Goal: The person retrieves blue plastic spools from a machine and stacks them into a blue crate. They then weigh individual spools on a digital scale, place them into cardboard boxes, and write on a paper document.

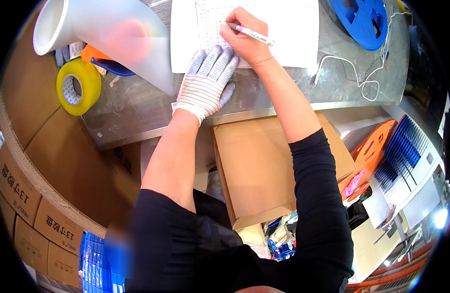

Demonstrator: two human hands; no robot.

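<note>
My bare right hand [247, 36] grips a white pen [256, 35] with coloured print, held over a white paper form [293, 41] ruled with a grid. In a striped grey-and-white glove, my left hand [206, 80] lies flat with fingers outstretched across the paper's lower edge and the metal table [137, 110]. The pen's tip is mostly hidden by my right fingers. Left of the gloved hand, a translucent plastic sheet [152, 58] curls out from a white roll [51, 27].
Yellow tape [78, 88] sits at the table's left edge. A blue reel [364, 22] and a white cable [354, 68] lie on the right. Below the front edge is a cardboard box [256, 166]; an orange reel [371, 151] stands to its right. Stacked cartons [32, 244] fill the lower left.
</note>
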